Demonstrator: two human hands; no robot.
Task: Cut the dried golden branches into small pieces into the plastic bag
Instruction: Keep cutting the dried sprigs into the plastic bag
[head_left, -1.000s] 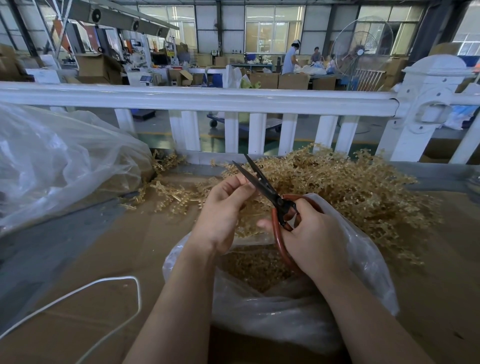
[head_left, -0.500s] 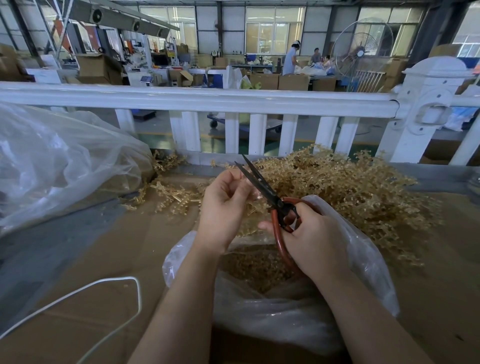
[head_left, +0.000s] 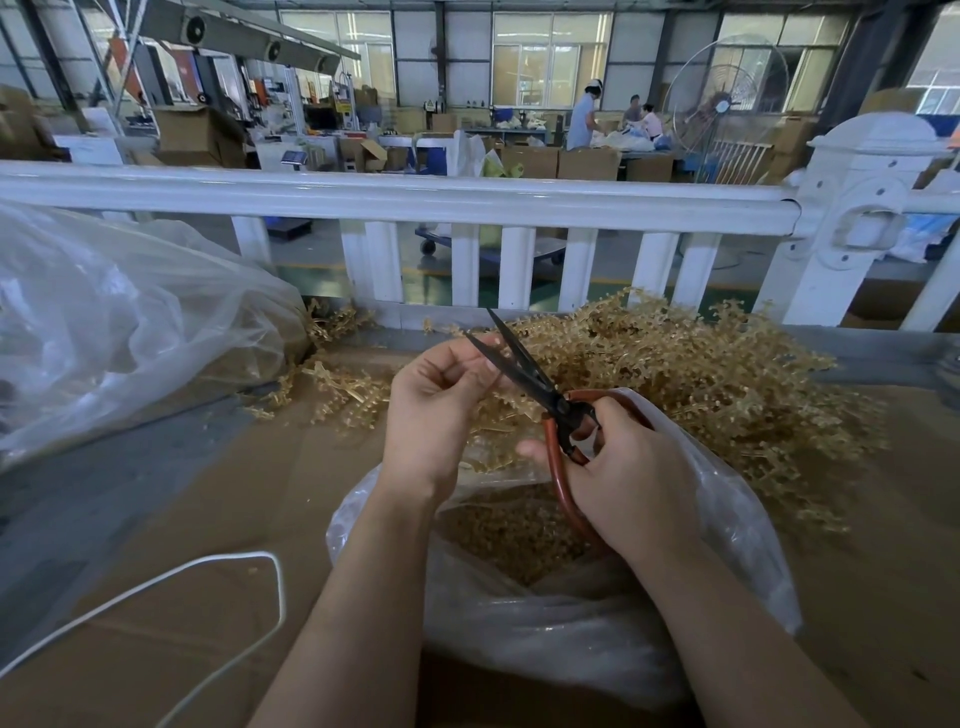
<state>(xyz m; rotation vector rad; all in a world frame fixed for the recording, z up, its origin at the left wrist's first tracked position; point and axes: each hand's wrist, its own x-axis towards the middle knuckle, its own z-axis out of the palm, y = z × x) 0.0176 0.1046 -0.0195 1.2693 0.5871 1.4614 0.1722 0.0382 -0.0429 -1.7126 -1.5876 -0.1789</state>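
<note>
I'm seeing the golden branches (head_left: 691, 384) lying heaped behind the clear plastic bag (head_left: 571, 623) — its mouth is gaping open, cut golden pieces (head_left: 514, 535) sitting inside.

We get bright daylight from the back windows (head_left: 550, 62), soft shadows, glare on the white railing (head_left: 395, 195), sharp centre focus, and wide-angle bending at the edges.

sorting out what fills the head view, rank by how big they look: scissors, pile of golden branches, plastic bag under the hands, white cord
1. Pile of golden branches and plastic bag: look alike in spread, and the bag is nearer the camera, so unranked.
2. White cord: long but thin loop.
3. Scissors: smallest, partly hidden.
</note>
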